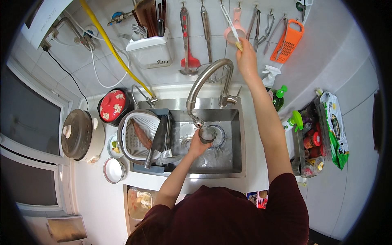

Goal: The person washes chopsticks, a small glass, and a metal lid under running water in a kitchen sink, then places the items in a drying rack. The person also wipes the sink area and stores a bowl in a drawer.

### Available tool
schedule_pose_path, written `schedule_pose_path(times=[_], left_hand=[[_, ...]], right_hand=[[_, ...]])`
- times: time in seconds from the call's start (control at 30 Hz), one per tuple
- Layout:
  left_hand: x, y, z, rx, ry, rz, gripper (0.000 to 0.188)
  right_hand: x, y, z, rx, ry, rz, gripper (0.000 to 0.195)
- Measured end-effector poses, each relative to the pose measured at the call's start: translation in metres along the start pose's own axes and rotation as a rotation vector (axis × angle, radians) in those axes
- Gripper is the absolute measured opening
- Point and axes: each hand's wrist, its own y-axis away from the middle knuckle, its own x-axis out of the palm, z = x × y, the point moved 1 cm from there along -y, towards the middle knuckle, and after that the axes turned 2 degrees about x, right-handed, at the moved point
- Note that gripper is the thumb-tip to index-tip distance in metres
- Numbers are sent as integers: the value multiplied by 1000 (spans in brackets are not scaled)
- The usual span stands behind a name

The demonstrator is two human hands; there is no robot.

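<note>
My left hand (198, 146) is wrapped around a clear drinking glass (207, 134), held inside the stainless steel sink (239, 150) just under the tip of the gooseneck faucet (196, 82). The glass looks cloudy inside. Up at the tiled wall, my right hand (246, 58) grips the lower, yellowish end of a slim white utensil (230, 23). Its upper end is at a wall hook, and whether it hangs there cannot be seen clearly. Behind the utensil hangs a pink strainer (237, 30). A plate (220, 134) lies on the sink floor beyond the glass.
A knife (157, 137) lies across the sink's left side, beside a white colander (126, 137) holding a sweet potato (141, 134). Tongs (253, 27) and an orange grater (286, 41) hang nearby. Spray bottles (296, 121) and a jar-filled bin (301, 162) stand right.
</note>
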Motion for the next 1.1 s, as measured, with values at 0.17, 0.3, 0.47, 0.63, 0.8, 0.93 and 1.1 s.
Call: schedule_pose_path(times=[0.17,0.3,0.47,0.63,0.8,0.93,1.1], left_hand=[[1,-3,2,-12,40,3,88],[0,-1,6,-18,13,-8,93],[-8,-1,4,14,56,36,91],[-16,-7,-5,-26,-14,196,94],[-21,-6,-6,8,-52,255,89],[-19,1,14,95,-254,131,85],[-7,6,23,148,-297,-78,84]], right_hand=[[1,20,-5,-18,-14,-8,40],[-4,69,-18,65,27,-64,41],[-6,201,-19,461,-171,379,32],[46,281,-31,201,51,930,41],[102,292,-47,-10,200,1247,37],[113,330,-69,657,-10,1538,31],[102,347,-66,993,-222,1467,30]])
